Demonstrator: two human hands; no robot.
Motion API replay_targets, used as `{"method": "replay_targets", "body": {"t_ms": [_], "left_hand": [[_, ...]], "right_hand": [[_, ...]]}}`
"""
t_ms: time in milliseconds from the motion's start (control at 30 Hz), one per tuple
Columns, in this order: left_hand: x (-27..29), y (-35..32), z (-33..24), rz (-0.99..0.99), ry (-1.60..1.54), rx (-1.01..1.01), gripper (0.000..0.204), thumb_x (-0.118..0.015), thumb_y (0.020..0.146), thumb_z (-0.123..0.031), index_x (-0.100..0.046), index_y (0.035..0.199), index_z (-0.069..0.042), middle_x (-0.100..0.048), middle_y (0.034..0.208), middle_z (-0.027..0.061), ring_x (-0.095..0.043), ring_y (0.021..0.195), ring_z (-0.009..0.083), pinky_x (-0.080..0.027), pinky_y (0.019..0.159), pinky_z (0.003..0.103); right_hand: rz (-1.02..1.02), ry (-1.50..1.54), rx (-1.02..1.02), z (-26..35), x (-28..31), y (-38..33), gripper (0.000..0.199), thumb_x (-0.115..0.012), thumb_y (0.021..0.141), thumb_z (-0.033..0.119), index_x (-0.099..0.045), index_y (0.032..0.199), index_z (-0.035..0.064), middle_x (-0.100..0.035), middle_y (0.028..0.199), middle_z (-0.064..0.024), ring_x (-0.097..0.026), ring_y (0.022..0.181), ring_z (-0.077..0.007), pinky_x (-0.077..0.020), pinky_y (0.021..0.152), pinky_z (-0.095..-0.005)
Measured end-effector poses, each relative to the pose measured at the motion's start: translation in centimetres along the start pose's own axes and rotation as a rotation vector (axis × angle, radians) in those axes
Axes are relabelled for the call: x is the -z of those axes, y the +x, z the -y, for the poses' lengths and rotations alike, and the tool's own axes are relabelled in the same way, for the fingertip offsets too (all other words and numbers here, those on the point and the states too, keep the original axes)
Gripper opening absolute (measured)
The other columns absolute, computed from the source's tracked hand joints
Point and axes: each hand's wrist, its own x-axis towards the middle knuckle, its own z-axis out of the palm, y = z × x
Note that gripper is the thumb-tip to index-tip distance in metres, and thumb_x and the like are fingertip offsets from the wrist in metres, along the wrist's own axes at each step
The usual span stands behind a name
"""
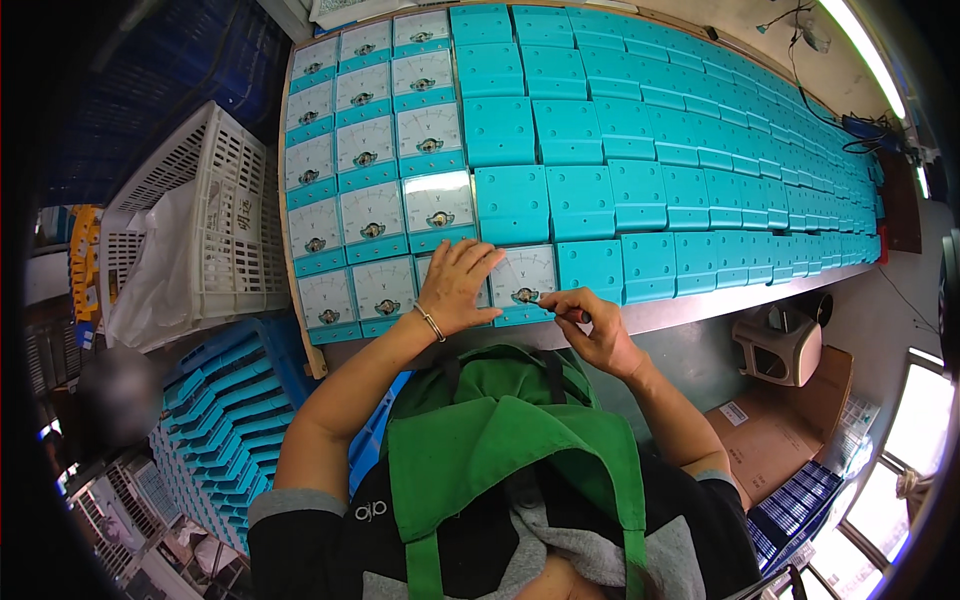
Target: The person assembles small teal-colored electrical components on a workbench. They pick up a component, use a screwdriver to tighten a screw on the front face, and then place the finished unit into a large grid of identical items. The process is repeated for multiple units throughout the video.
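My left hand (460,285), with a bracelet at the wrist, lies with its fingers spread over an analog panel meter in the front row. My right hand (603,330) is closed around a small screwdriver (578,315) with a dark and red handle. The screwdriver points left at the mechanism in the lower part of the neighbouring panel meter (525,268), which has a white dial and a turquoise base. Whether its tip touches the mechanism I cannot tell. Several similar open-faced meters (373,205) stand in rows to the left, their pointers and coils showing.
Rows of turquoise covers (580,200) fill the table to the right. A white perforated crate (235,215) stands at the left, above stacked turquoise parts (215,410). At the right are a beige stool (780,345) and an open cardboard box (765,440).
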Motion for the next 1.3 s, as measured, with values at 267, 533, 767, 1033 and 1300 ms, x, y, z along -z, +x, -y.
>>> {"method": "replay_targets", "body": {"t_ms": [267,533,767,1033,1300], "left_hand": [[-0.1,0.1,0.0,-0.009,0.006,-0.003,0.087,-0.082,0.057,-0.038,-0.046,0.132,-0.012,-0.047,0.129,0.0078,-0.040,0.124,0.0284,-0.027,0.107,0.053],[-0.3,0.0,0.1,-0.032,-0.011,0.002,0.089,-0.083,0.054,-0.038,-0.046,0.132,-0.015,-0.048,0.129,0.0068,-0.042,0.123,0.0296,-0.029,0.106,0.053],[-0.3,-0.1,0.0,-0.018,-0.003,0.006,0.090,-0.083,0.055,-0.040,-0.046,0.133,-0.016,-0.047,0.131,0.0061,-0.041,0.124,0.0293,-0.029,0.106,0.054],[-0.4,-0.2,0.2,-0.016,0.014,0.014,0.089,-0.082,0.055,-0.042,-0.046,0.133,-0.017,-0.047,0.132,0.0054,-0.041,0.125,0.0292,-0.028,0.107,0.054],[-0.3,-0.1,0.2,-0.019,0.036,0.018,0.088,-0.081,0.055,-0.042,-0.048,0.133,-0.017,-0.048,0.131,0.0057,-0.042,0.124,0.0294,-0.029,0.107,0.054]], "right_hand": [[-0.166,-0.084,0.016,0.2,-1.2,0.6,0.023,-0.066,0.081,-0.004,-0.054,0.100,0.0008,-0.067,0.084,-0.0122,-0.067,0.071,-0.0216,-0.0515,0.060,-0.0298],[-0.152,-0.124,0.000,-0.1,-1.4,0.6,0.024,-0.066,0.081,-0.003,-0.054,0.101,0.0008,-0.067,0.083,-0.0129,-0.068,0.072,-0.0228,-0.0522,0.059,-0.0301],[-0.102,-0.167,0.081,-0.1,-1.1,1.0,0.025,-0.072,0.078,0.002,-0.056,0.098,0.0022,-0.065,0.077,-0.0104,-0.065,0.065,-0.0227,-0.0508,0.056,-0.0309],[-0.122,-0.295,0.193,0.5,-1.6,0.9,0.024,-0.075,0.074,0.008,-0.057,0.089,0.0037,-0.063,0.073,-0.0068,-0.062,0.063,-0.0238,-0.0483,0.054,-0.0326],[0.499,-0.182,0.456,1.1,1.5,3.1,0.024,-0.060,0.071,-0.009,-0.058,0.090,0.0056,-0.066,0.091,-0.0093,-0.065,0.084,-0.0279,-0.0519,0.068,-0.0355]]}}
